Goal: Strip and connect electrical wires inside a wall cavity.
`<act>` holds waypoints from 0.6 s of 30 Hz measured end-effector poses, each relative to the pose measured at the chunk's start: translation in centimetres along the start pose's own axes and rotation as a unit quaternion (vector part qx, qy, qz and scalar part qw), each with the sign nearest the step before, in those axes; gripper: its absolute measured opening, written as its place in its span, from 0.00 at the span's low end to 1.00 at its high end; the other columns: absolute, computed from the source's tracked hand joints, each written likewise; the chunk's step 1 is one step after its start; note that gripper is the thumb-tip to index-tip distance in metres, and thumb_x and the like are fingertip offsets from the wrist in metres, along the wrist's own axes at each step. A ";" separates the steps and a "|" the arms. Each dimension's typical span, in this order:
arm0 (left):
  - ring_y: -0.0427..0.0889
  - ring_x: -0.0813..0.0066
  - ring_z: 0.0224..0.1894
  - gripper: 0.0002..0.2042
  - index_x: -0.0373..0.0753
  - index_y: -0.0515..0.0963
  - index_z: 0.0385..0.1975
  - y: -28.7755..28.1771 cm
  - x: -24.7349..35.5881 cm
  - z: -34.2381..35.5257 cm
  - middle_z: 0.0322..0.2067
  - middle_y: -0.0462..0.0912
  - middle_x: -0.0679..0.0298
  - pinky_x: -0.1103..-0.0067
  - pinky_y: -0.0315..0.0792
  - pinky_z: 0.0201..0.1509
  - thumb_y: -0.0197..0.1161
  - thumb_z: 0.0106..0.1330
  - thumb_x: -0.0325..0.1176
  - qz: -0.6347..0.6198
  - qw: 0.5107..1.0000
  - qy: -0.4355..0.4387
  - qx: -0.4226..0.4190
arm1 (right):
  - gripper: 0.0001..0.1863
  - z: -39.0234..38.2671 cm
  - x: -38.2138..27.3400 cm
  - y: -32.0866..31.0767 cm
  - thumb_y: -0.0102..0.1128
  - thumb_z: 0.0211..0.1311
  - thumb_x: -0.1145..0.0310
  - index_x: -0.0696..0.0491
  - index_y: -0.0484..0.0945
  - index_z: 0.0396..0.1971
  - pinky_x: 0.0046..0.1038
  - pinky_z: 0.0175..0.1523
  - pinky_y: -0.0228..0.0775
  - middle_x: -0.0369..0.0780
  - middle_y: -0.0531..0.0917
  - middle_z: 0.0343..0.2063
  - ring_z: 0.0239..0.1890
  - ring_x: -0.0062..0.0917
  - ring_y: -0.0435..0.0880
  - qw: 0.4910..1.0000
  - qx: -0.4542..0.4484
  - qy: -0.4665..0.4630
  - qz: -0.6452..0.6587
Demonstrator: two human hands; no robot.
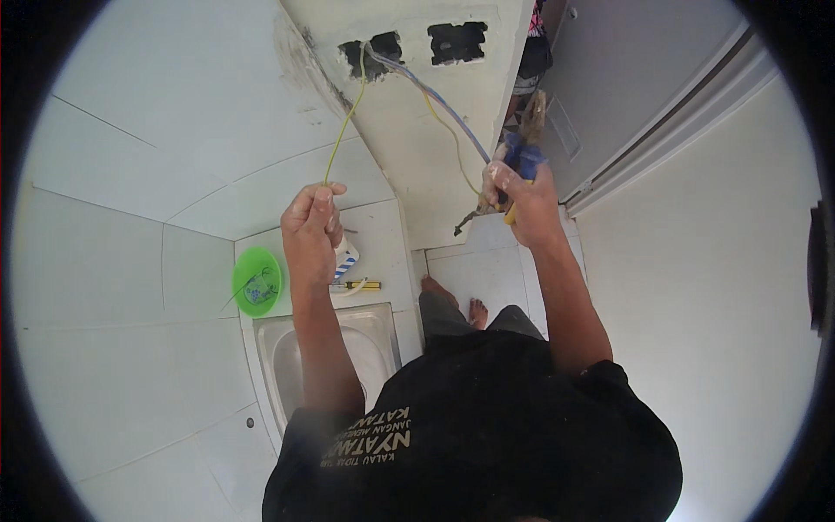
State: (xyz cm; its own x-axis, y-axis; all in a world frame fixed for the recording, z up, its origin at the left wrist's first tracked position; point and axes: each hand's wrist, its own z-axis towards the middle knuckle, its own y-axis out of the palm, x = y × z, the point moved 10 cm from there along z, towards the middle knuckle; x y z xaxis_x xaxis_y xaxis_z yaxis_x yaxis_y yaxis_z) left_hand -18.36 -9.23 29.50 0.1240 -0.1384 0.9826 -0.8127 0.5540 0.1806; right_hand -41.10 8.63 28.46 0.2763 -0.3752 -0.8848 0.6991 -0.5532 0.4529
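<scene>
My left hand (315, 222) is closed in a pinch on a thin yellow-green wire (345, 126). The wire runs taut up to the left square hole (357, 59) in the cream wall. Closed around combination pliers (534, 122), my right hand (526, 196) keeps their worn metal jaws pointing up; blue and yellow show on the handles. A bundle of grey-blue wires (452, 113) comes from the same hole down to my right hand. Below the fingers a dark-tipped end (461, 228) sticks out; what it belongs to is unclear. Another yellow wire (452, 135) hangs in a loose curve.
A second square hole (457, 43) is cut in the wall. A green bowl (258, 280) with small items, a yellow-handled tool (365, 285) and a metal sink (390, 344) are on the left. Part of another person (537, 56) shows beside the grey door (644, 78).
</scene>
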 end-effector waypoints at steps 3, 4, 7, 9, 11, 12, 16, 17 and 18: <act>0.57 0.88 0.19 0.12 0.34 0.80 0.36 -1.2 0.7 0.2 0.17 0.64 0.75 0.86 0.52 0.21 0.57 0.71 0.38 0.069 0.996 0.016 0.045 | 0.11 -0.3 0.5 0.3 0.64 0.59 0.69 0.55 0.70 0.32 0.21 0.30 0.67 0.33 0.75 0.23 0.22 0.15 0.72 0.997 -0.012 -0.011 -0.081; 0.57 0.88 0.19 0.12 0.34 0.80 0.36 -1.4 0.7 0.5 0.17 0.64 0.75 0.86 0.52 0.21 0.57 0.71 0.38 0.069 0.996 0.019 0.046 | 0.12 -0.5 0.5 0.1 0.66 0.58 0.67 0.55 0.71 0.33 0.21 0.30 0.67 0.33 0.76 0.23 0.23 0.14 0.73 0.988 0.006 -0.011 -0.157; 0.60 0.84 0.21 0.13 0.35 0.82 0.35 -3.0 3.0 1.6 0.18 0.70 0.72 0.84 0.57 0.25 0.57 0.71 0.39 0.277 0.945 0.127 0.118 | 0.17 -1.1 0.5 1.2 0.67 0.56 0.66 0.57 0.71 0.39 0.22 0.29 0.68 0.33 0.74 0.23 0.23 0.15 0.71 0.992 -0.032 0.039 -0.115; 0.63 0.81 0.23 0.13 0.36 0.83 0.35 -3.6 4.0 2.1 0.20 0.74 0.69 0.82 0.60 0.28 0.57 0.70 0.38 0.351 0.905 0.174 0.169 | 0.18 -1.7 -0.4 1.4 0.64 0.56 0.68 0.58 0.69 0.42 0.24 0.29 0.67 0.33 0.72 0.23 0.21 0.15 0.68 0.992 -0.027 0.067 -0.100; 0.64 0.81 0.23 0.13 0.36 0.82 0.34 -3.9 4.0 2.7 0.20 0.74 0.68 0.81 0.60 0.28 0.56 0.71 0.38 0.364 0.900 0.170 0.169 | 0.20 -2.1 -1.6 1.8 0.65 0.55 0.67 0.57 0.69 0.45 0.27 0.29 0.70 0.33 0.71 0.22 0.20 0.16 0.68 0.992 -0.050 0.098 0.056; 0.65 0.81 0.23 0.13 0.36 0.82 0.34 -3.7 4.0 3.0 0.19 0.75 0.67 0.81 0.61 0.28 0.55 0.71 0.38 0.376 0.897 0.166 0.165 | 0.20 -2.0 -2.3 1.5 0.65 0.55 0.67 0.57 0.69 0.45 0.27 0.29 0.70 0.33 0.71 0.22 0.20 0.16 0.68 0.993 -0.051 0.096 0.056; 0.62 0.87 0.20 0.13 0.35 0.79 0.35 -2.8 1.1 3.3 0.18 0.68 0.73 0.85 0.58 0.23 0.53 0.72 0.38 0.286 0.950 0.108 0.063 | 0.24 -1.4 -3.1 1.1 0.65 0.53 0.67 0.58 0.67 0.48 0.30 0.30 0.71 0.35 0.71 0.22 0.20 0.19 0.70 0.991 -0.062 0.093 0.075; 0.66 0.83 0.20 0.12 0.35 0.79 0.35 -1.9 -0.5 2.9 0.19 0.71 0.69 0.83 0.61 0.25 0.54 0.72 0.38 0.186 0.980 0.063 0.000 | 0.24 -1.5 -2.5 1.6 0.66 0.53 0.67 0.58 0.67 0.48 0.30 0.30 0.71 0.36 0.71 0.22 0.20 0.19 0.70 0.989 -0.069 0.108 0.068; 0.70 0.79 0.21 0.12 0.35 0.78 0.35 -0.4 -1.9 2.3 0.19 0.74 0.66 0.82 0.65 0.28 0.54 0.71 0.38 0.082 0.995 0.016 -0.062 | 0.25 -1.6 -1.8 2.0 0.66 0.53 0.66 0.59 0.67 0.48 0.31 0.30 0.72 0.36 0.72 0.22 0.20 0.20 0.70 0.987 -0.076 0.125 0.061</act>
State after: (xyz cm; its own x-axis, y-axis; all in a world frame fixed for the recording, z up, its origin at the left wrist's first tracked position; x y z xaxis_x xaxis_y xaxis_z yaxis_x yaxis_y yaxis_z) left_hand -19.55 -11.11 27.45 0.0147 -0.0120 0.9998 -0.7467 0.6648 0.0189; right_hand -39.16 9.38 30.76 0.5057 -0.2266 -0.8324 0.7363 -0.3895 0.5534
